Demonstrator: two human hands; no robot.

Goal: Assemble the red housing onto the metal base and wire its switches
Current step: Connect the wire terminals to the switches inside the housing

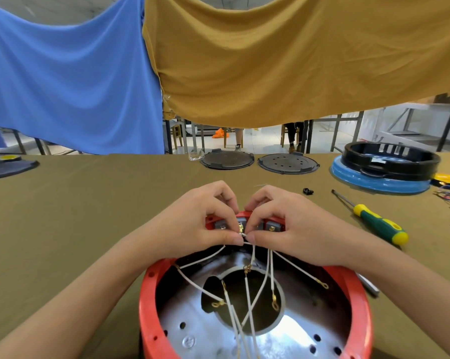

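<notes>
The round red plastic housing [151, 301] sits on the olive-green cloth-covered table [76, 208] right in front of the person, with the shiny perforated metal base [192, 320] nested inside it, so the fitting looks done and the wiring is the step in hand. At the housing's far rim stand the grey switches [272, 225]. Both hands meet there: the left hand [200, 221] and the right hand [283, 224] have their fingers curled in, thumb tips almost touching, pinching the end of a thin white wire [205, 257] against a middle switch's brass tab. Whether the connector is already seated I cannot tell; the fingers hide it.

To do this well, I would say push the terminal straight onto its tab, steadying the switch body with the other hand so it does not pop back through the housing. Several more white wires with brass ring lugs lie loose across the base and cross each other, so picking the right one matters.

To the right of the housing lies a green-and-yellow-handled screwdriver [379, 225]. Beyond the housing are two dark round plates [227, 159], and further right a black ring on a blue disc [384, 177]. Blue and mustard cloths [270, 60] hang behind the table, with a workshop floor and chair legs beneath them.
</notes>
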